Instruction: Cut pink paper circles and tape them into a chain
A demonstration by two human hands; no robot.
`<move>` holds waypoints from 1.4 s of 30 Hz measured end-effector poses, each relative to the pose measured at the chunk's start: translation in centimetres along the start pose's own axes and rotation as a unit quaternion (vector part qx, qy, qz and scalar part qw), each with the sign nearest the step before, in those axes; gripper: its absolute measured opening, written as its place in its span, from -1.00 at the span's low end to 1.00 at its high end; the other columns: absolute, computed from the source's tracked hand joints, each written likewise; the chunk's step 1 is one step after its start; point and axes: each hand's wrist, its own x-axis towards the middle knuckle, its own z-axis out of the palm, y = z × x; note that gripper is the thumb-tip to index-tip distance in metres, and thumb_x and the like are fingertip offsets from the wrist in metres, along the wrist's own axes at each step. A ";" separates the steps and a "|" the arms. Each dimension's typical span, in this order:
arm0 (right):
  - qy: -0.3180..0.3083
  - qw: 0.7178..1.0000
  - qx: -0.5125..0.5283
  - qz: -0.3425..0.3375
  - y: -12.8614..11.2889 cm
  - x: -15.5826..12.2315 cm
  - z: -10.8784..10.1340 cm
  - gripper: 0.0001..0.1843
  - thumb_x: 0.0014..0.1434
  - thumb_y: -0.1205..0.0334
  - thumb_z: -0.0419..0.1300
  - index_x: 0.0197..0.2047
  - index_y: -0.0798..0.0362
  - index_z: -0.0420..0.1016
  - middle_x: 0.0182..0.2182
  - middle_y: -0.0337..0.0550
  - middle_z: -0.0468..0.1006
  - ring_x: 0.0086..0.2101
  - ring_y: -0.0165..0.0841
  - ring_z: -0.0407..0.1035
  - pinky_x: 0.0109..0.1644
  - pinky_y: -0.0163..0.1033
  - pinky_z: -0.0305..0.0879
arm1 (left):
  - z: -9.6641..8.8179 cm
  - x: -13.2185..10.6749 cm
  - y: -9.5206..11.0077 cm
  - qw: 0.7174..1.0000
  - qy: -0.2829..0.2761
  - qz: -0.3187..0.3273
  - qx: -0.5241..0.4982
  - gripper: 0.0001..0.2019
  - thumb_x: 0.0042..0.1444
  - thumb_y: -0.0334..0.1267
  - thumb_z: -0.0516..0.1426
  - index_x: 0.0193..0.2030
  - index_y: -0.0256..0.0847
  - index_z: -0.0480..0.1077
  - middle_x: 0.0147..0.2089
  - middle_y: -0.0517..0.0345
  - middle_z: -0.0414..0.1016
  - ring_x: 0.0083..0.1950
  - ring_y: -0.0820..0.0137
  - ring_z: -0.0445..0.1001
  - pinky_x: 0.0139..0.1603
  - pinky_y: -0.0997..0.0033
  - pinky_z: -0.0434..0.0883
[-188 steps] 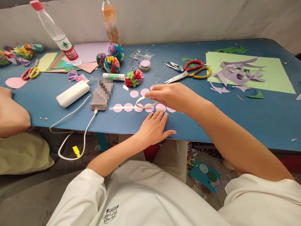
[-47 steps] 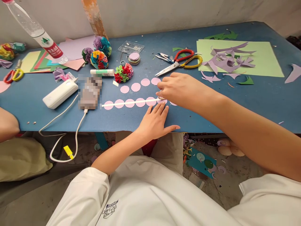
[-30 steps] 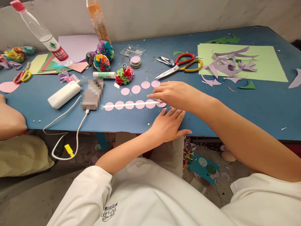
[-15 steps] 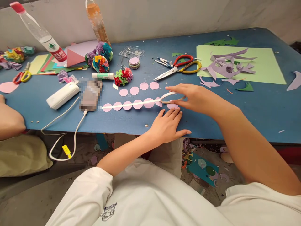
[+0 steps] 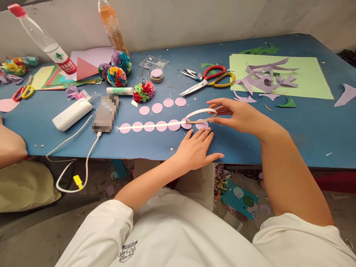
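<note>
My right hand [image 5: 232, 115] grips the far rim of a roll of white tape [image 5: 200, 111] between thumb and fingers, just above the blue table. From the roll a narrow tape strip [image 5: 167, 125] runs left across a row of pink paper circles [image 5: 137, 129]. The last circle [image 5: 201, 126] at the right end lies partly under the roll. My left hand [image 5: 195, 150] rests flat near the table's front edge, fingers spread, its tips close to the row's right end. Behind the row lie several loose pink circles [image 5: 157, 108].
Scissors [image 5: 205, 81] lie behind my right hand, beside green paper [image 5: 308, 78] with purple scraps. To the left are a phone [image 5: 105, 114], a white power bank [image 5: 72, 114] with a cable, a glue stick [image 5: 120, 91] and paper flowers [image 5: 144, 91]. Another person's arm [image 5: 11, 142] is at far left.
My right hand has tilted and shifted slightly, and the tape roll now sits farther left relative to it, over the circles near the right end. My left hand stays in place.
</note>
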 end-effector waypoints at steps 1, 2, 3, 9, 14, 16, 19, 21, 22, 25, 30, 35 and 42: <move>-0.004 1.000 0.001 0.007 0.2 0.0 -0.1 -0.50 0.12 0.22 0.21 0.14 0.11 0.41 -0.07 0.07 0.55 -0.11 -0.23 0.46 0.08 -0.10 0.39 | 0.0 0.0 0.0 1.000 -0.001 0.001 -0.002 -0.28 0.31 0.18 -0.18 0.39 -0.36 0.09 0.48 -0.02 0.00 0.49 0.24 0.00 0.44 0.15 0.05; -0.003 1.000 0.004 0.009 0.4 0.0 0.0 -0.57 0.14 0.22 0.18 0.09 0.12 0.44 -0.10 0.07 0.56 -0.13 -0.23 0.47 0.06 -0.10 0.40 | 0.0 0.0 0.0 1.000 -0.001 0.001 -0.004 -0.28 0.31 0.18 -0.18 0.39 -0.37 0.08 0.48 -0.02 -0.01 0.49 0.24 0.00 0.44 0.15 0.05; 0.001 1.000 0.009 0.006 0.6 0.0 0.0 -0.62 0.16 0.23 0.17 0.04 0.12 0.47 -0.13 0.07 0.56 -0.15 -0.24 0.48 0.04 -0.10 0.41 | 0.0 0.0 0.0 1.000 -0.002 0.000 -0.006 -0.28 0.31 0.17 -0.18 0.39 -0.37 0.08 0.48 -0.03 -0.01 0.49 0.25 0.01 0.45 0.15 0.05; 0.125 0.988 0.021 -0.087 0.2 0.8 0.9 -0.57 0.17 0.20 0.19 0.12 0.04 0.45 -0.14 -0.03 0.56 -0.21 -0.29 0.48 0.02 -0.12 0.42 | 0.0 -0.1 0.2 1.000 0.000 -0.008 -0.010 -0.26 0.31 0.17 -0.16 0.41 -0.40 0.02 0.47 -0.06 0.01 0.49 0.22 -0.01 0.45 0.12 0.05; 0.117 0.973 -0.084 -0.181 -1.4 1.2 0.9 -0.69 0.30 0.17 0.06 0.02 0.02 0.53 -0.11 -0.01 0.57 -0.23 -0.32 0.48 -0.09 -0.20 0.39 | 0.1 -0.1 0.2 1.000 0.006 -0.020 -0.009 -0.24 0.29 0.20 -0.14 0.40 -0.41 0.05 0.48 -0.12 -0.02 0.49 0.19 0.01 0.45 0.15 0.05; 0.096 0.970 -0.115 -0.193 -2.0 1.2 0.8 -0.67 0.33 0.19 0.01 0.02 0.02 0.53 -0.10 -0.01 0.57 -0.25 -0.33 0.47 -0.16 -0.21 0.36 | 0.2 -0.1 0.1 1.000 0.010 -0.020 -0.006 -0.24 0.29 0.20 -0.15 0.40 -0.41 0.06 0.47 -0.13 -0.01 0.49 0.18 0.00 0.45 0.14 0.05; 0.088 0.965 -0.145 -0.201 -2.6 0.8 0.8 -0.66 0.34 0.20 0.00 0.02 0.02 0.54 -0.07 -0.02 0.57 -0.29 -0.35 0.44 -0.23 -0.22 0.33 | 0.3 0.0 0.1 1.000 0.013 -0.022 -0.008 -0.22 0.29 0.21 -0.15 0.40 -0.43 0.05 0.47 -0.15 -0.02 0.49 0.16 0.00 0.45 0.13 0.05; 0.085 0.961 -0.166 -0.206 -2.9 0.6 0.8 -0.66 0.35 0.20 -0.01 0.02 0.01 0.54 -0.07 -0.03 0.57 -0.30 -0.35 0.43 -0.25 -0.23 0.32 | 0.2 0.0 0.1 1.000 0.011 -0.022 -0.013 -0.21 0.28 0.22 -0.15 0.40 -0.45 0.04 0.48 -0.16 -0.04 0.49 0.16 -0.01 0.45 0.13 0.05; 0.085 0.959 -0.175 -0.208 -3.0 0.4 0.8 -0.66 0.35 0.21 -0.01 0.02 0.01 0.54 -0.07 -0.04 0.57 -0.30 -0.36 0.43 -0.26 -0.23 0.31 | 0.2 0.0 0.1 1.000 0.008 -0.022 -0.016 -0.20 0.28 0.22 -0.15 0.40 -0.45 0.04 0.48 -0.16 -0.04 0.49 0.17 -0.02 0.46 0.13 0.04; 0.079 0.956 -0.199 -0.201 -3.0 0.2 0.7 -0.65 0.35 0.23 -0.02 0.03 0.00 0.53 -0.08 -0.06 0.58 -0.28 -0.36 0.44 -0.27 -0.24 0.29 | 0.1 0.0 0.1 0.999 0.001 -0.022 -0.024 -0.19 0.28 0.22 -0.14 0.40 -0.47 0.02 0.48 -0.16 -0.04 0.50 0.18 -0.03 0.46 0.14 0.03; 0.086 0.955 -0.211 -0.188 -2.6 0.0 0.6 -0.66 0.35 0.22 -0.02 0.04 -0.02 0.52 -0.11 -0.06 0.59 -0.36 -0.37 0.41 -0.32 -0.23 0.27 | 0.2 0.1 0.1 0.999 0.000 -0.022 -0.024 -0.20 0.28 0.22 -0.16 0.40 -0.46 0.02 0.48 -0.17 -0.06 0.50 0.18 -0.05 0.47 0.12 0.03; 0.083 0.957 -0.208 -0.183 -2.4 0.0 0.8 -0.67 0.35 0.20 -0.03 0.02 -0.06 0.52 -0.10 -0.07 0.58 -0.35 -0.37 0.41 -0.33 -0.22 0.28 | 0.2 0.1 0.1 0.999 -0.004 -0.024 -0.025 -0.19 0.28 0.23 -0.16 0.41 -0.46 0.01 0.49 -0.16 -0.08 0.51 0.19 -0.06 0.47 0.13 0.01; 0.081 0.953 -0.228 -0.181 -2.8 -0.1 0.7 -0.65 0.36 0.21 -0.04 0.03 -0.02 0.53 -0.10 -0.06 0.58 -0.34 -0.38 0.40 -0.33 -0.23 0.25 | 0.1 0.2 0.1 0.999 -0.008 -0.030 -0.032 -0.18 0.27 0.23 -0.14 0.41 -0.47 0.01 0.49 -0.17 -0.09 0.51 0.17 -0.08 0.48 0.14 -0.01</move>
